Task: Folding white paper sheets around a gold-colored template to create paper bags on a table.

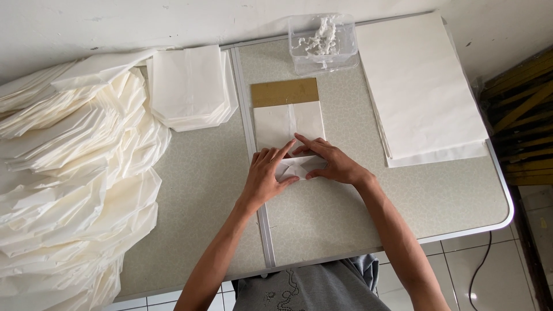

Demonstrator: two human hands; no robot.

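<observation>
Both hands press flat on the folded bottom end of a white paper bag (pixel 290 124) lying on the speckled grey table (pixel 438 201). The left hand (pixel 264 175) and right hand (pixel 331 162) lie open-fingered, gripping nothing.

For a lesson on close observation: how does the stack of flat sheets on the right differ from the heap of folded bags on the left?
The sheets lie flat, squared and neat; the bags are folded, fanned out and overlapping. The sheets look whiter; the bags look creamier. The sheets stay on the table; the bags spill past its left edge. Both are pale paper, and neither hand touches them.
</observation>
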